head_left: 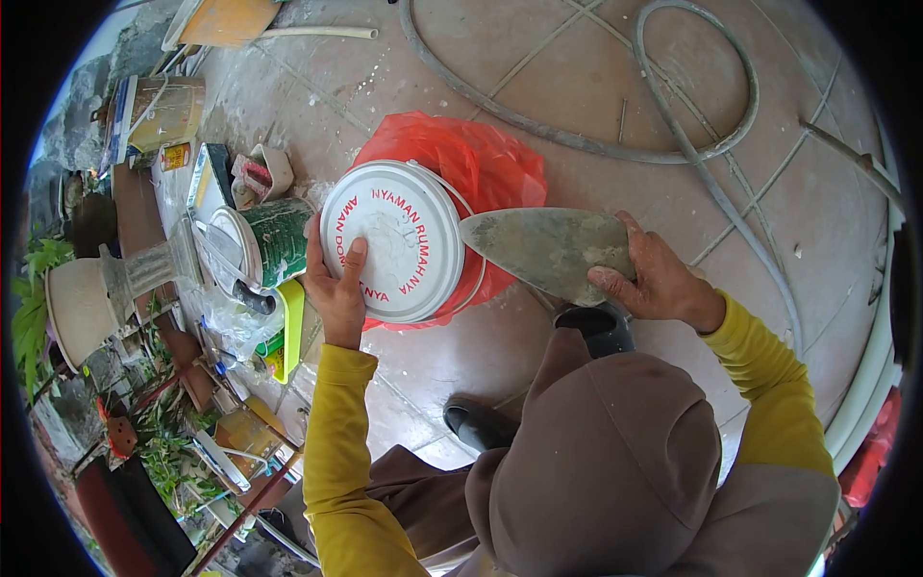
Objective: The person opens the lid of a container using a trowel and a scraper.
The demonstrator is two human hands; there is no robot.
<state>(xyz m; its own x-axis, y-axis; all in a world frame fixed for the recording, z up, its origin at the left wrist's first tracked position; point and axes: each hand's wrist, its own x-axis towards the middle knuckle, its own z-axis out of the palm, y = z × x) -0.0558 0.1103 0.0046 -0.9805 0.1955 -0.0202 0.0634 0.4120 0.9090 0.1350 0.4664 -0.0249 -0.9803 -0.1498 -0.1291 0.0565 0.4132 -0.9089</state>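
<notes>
My left hand [338, 293] grips the near-left edge of a white lidded bucket [399, 245], its thumb on the lid with red lettering and its fingers along the side. In my right hand [663, 274] is a grey, pointed trowel blade [548, 252], pinched at its wide end; I cannot make out a handle. The blade's tip reaches the right rim of the bucket. A crumpled red plastic bag [490, 159] lies around and under the bucket.
Left of the bucket stand a green paint can [279, 236] and a yellow-green plastic item [291, 322]. A grey hose [673, 159] curls over the tiled floor at the upper right. Pots, plants and clutter line the left side.
</notes>
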